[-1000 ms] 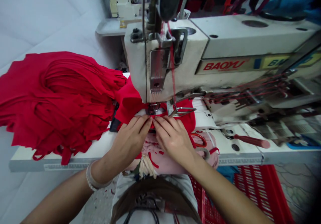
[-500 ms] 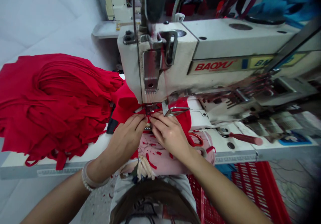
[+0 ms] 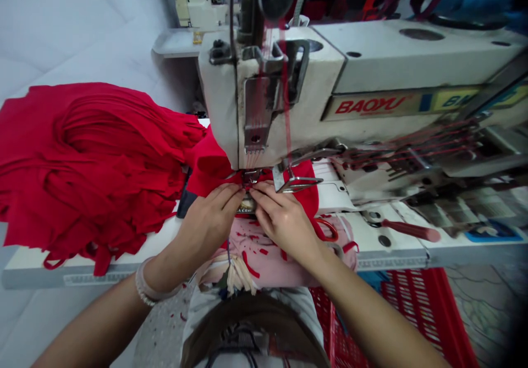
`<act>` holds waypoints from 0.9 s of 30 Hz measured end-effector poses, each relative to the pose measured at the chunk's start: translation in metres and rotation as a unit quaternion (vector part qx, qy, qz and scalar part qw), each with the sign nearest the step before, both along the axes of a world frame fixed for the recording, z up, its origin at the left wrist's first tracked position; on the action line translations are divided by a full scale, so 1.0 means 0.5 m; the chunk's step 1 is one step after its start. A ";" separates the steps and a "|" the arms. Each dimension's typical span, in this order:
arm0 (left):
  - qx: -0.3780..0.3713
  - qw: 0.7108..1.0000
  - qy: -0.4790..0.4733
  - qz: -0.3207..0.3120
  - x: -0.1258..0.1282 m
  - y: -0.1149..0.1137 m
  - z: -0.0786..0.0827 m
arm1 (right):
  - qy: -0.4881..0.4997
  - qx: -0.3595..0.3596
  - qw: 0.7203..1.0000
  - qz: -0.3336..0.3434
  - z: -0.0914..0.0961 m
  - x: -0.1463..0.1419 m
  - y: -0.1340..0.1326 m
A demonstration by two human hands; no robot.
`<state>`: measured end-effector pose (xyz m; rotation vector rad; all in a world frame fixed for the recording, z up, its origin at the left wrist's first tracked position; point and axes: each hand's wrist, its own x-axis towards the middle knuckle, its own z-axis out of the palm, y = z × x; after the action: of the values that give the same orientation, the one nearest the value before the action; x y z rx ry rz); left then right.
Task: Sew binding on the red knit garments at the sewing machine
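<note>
Both hands work close together at the presser foot (image 3: pixel 250 176) of a white sewing machine (image 3: pixel 305 126). My left hand (image 3: pixel 210 214) lies left of the foot, its fingers pressed together on the red fabric (image 3: pixel 211 170). From the right, my right hand (image 3: pixel 284 217) pinches the same fabric, thumb tucked under. Fingertips of both hands nearly meet just in front of the foot, and they hide the fabric's edge there. Red threads (image 3: pixel 286 93) run down the machine head to the needles. A wire guard (image 3: pixel 299 182) sticks out above my right hand.
A large heap of red fabric pieces (image 3: pixel 103 164) covers the table's left side. Red-handled scissors (image 3: pixel 328 228) and a red-handled tool (image 3: pixel 410 230) lie to the right. Pink cloth with red scraps (image 3: pixel 264 258) hangs at the front edge, above a red plastic crate (image 3: pixel 429 313).
The machine head appears slightly farther right as the view shifts. Both hands keep their places by the foot; the red fabric has barely moved.
</note>
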<state>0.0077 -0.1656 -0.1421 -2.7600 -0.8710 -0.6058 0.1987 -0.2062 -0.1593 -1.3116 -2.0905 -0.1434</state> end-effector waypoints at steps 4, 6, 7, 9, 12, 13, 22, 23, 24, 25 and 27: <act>0.012 1.000 0.004 -0.012 -0.003 -0.001 -0.002 | -0.039 0.007 0.999 -0.014 0.004 -0.007 -0.002; 0.019 1.000 0.004 -0.020 0.000 -0.003 -0.003 | -0.090 0.032 0.995 -0.020 0.005 -0.017 -0.001; 0.021 1.000 0.002 -0.020 0.003 -0.005 -0.002 | -0.119 0.049 0.992 -0.017 0.005 -0.023 -0.002; 0.014 1.000 0.000 -0.017 0.009 -0.008 -0.001 | -0.158 0.084 0.984 -0.005 0.006 -0.030 -0.006; -0.028 0.999 -0.047 0.003 0.004 -0.011 -0.005 | -0.145 0.107 0.983 0.037 0.012 -0.013 -0.031; -0.038 0.995 -0.085 0.028 -0.004 -0.011 -0.009 | -0.119 0.109 0.986 0.035 0.014 0.000 -0.045; -0.510 0.676 -0.459 0.269 -0.108 -0.011 -0.013 | -0.028 0.017 0.985 -0.172 -0.015 0.078 -0.147; -0.544 0.642 -0.465 0.276 -0.110 -0.014 -0.003 | -0.075 0.030 0.985 -0.149 -0.018 0.072 -0.155; -0.566 0.613 -0.472 0.284 -0.114 -0.017 0.005 | -0.109 0.032 0.987 -0.111 -0.019 0.068 -0.164; -0.584 0.587 -0.477 0.296 -0.118 -0.020 0.012 | -0.116 0.015 0.991 -0.063 -0.017 0.067 -0.173; -0.636 0.544 -0.448 0.316 -0.131 -0.028 0.018 | -0.027 -0.061 0.998 -0.004 -0.012 0.078 -0.185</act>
<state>-0.0578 -0.1798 -0.1331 -2.1295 -3.4928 -1.7447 0.2374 -0.2989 -0.1656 -1.4013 -2.1690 -0.0556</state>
